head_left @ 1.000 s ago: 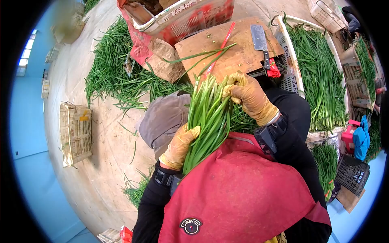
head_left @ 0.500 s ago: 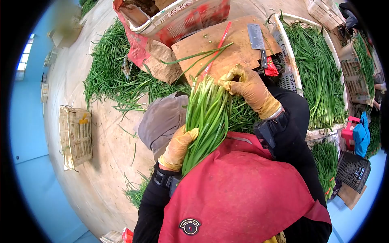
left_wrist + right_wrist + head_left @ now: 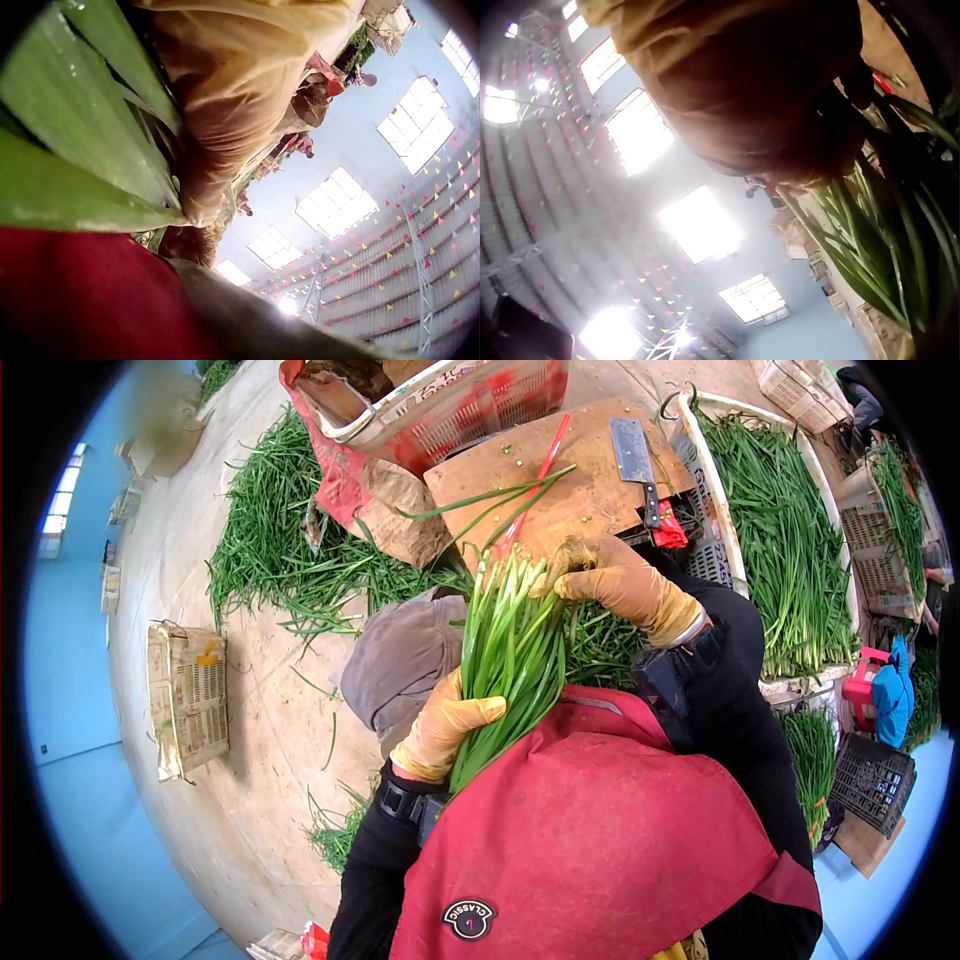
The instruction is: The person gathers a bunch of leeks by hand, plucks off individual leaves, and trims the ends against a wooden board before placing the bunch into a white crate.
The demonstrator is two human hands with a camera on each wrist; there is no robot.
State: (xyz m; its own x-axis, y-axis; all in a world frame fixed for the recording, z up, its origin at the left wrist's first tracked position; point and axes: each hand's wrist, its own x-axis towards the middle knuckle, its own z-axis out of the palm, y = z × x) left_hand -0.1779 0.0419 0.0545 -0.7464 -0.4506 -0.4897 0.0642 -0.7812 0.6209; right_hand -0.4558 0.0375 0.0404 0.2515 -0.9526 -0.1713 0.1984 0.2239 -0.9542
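Note:
A bunch of garlic chives (image 3: 510,645), green leaves with pale stem ends pointing away from me, lies upright before my chest. My gloved left hand (image 3: 445,728) grips the bunch from the left side, thumb laid across the leaves. In the left wrist view the broad leaves (image 3: 82,112) run up against the gloved fingers. My gloved right hand (image 3: 620,588) is at the pale ends on the right, its curled fingers pinching there. The right wrist view has the stems (image 3: 862,240) beneath the dark glove; the fingertips are partly hidden.
Ahead stands a wooden board (image 3: 570,500) with a cleaver (image 3: 632,455) and a red strap (image 3: 540,480). A white crate (image 3: 740,585) of chives is at the right. Loose chives (image 3: 265,520) lie on the floor at left, near a person's grey cap (image 3: 400,665).
My right hand lifted slightly off the stem ends, then came back down to them. The left thumb has straightened further across the leaves. The bunch has stayed in about the same place.

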